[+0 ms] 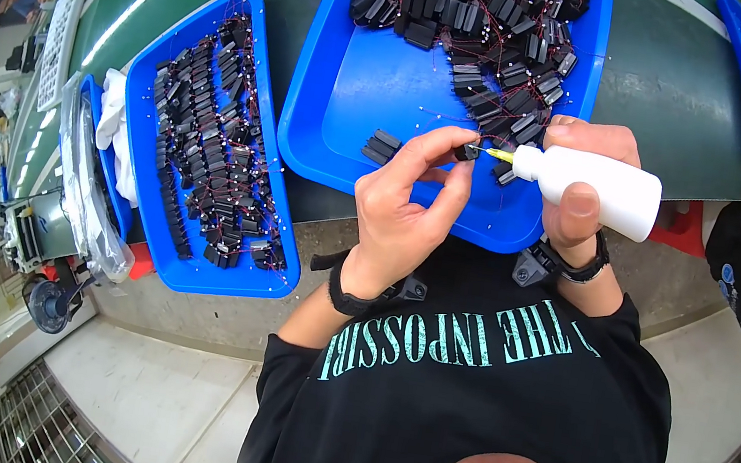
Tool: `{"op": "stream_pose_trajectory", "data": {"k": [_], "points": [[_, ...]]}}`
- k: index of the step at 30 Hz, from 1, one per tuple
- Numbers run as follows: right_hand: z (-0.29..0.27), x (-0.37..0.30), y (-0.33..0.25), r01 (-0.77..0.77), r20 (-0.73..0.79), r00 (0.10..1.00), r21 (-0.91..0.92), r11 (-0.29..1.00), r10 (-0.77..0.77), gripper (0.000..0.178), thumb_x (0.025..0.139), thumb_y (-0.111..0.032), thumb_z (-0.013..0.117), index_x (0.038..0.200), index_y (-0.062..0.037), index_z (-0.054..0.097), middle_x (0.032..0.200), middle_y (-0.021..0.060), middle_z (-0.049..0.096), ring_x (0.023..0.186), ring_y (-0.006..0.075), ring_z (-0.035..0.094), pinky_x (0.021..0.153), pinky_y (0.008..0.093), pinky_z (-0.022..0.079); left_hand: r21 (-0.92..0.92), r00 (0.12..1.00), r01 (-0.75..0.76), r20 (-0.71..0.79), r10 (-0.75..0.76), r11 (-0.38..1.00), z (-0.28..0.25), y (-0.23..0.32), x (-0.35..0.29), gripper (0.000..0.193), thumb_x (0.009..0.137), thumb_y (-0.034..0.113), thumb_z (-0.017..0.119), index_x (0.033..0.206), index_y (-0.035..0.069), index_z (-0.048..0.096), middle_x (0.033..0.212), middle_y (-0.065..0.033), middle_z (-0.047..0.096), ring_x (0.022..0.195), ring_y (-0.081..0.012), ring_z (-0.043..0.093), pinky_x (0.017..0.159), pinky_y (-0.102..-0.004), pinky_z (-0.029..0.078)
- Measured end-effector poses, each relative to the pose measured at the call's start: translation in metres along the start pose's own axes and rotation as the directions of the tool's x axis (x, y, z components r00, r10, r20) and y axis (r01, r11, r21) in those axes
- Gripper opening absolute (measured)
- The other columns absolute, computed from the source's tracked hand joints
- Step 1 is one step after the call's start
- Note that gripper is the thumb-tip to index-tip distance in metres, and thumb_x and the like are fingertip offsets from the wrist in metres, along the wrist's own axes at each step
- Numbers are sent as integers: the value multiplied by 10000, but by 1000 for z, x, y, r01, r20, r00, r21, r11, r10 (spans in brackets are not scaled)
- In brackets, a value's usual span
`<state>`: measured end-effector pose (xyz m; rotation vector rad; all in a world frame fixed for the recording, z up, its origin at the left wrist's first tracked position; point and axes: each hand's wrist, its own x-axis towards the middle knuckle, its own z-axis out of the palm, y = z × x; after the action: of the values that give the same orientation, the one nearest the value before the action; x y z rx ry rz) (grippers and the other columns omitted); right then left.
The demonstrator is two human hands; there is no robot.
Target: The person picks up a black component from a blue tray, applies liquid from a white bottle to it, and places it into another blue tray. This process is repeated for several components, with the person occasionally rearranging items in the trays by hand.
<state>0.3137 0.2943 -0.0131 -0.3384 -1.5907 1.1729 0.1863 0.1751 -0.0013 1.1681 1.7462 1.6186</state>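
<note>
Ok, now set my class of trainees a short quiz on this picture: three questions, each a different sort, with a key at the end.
1. Multiple choice. What does the right hand hold?
A) a screwdriver
B) a white bottle
C) a pair of scissors

2. True or false: the left hand is empty.

3. Fill in the missing word: the tray nearest the hands is coloured ____.

Key
1. B
2. False; its thumb and finger pinch a small black part.
3. blue
</note>
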Motion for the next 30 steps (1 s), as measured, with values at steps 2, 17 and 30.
{"op": "stream_pose_trajectory", "data": {"k": [2,17,30], "points": [[0,0,0,3,2,1000,-4,1000,-3,416,845,-373,641,937,32,615,899,122,633,700,128,607,615,230,487,8,1000,-2,2,2,1000,0,0,0,244,848,-59,634,1088,-26,613,1010,-105,691,897,-139,672,787,-252,543],[-1,4,-6,-54,9,998,-30,998,54,422,854,-378,626,964,29,608,914,115,631,732,131,603,640,237,481,4,1000,-9,8,9,1000,-1,-2,0,252,846,-66,624,1095,-31,612,1026,-111,684,901,-153,676,789,-254,546],[-3,0,-1,-72,14,997,72,995,71,409,872,-361,615,980,33,590,933,126,633,736,137,605,653,241,486,9,1000,-4,4,4,1000,0,0,-1,245,847,-63,627,1089,-25,622,1022,-102,685,896,-137,670,771,-246,545]]}}
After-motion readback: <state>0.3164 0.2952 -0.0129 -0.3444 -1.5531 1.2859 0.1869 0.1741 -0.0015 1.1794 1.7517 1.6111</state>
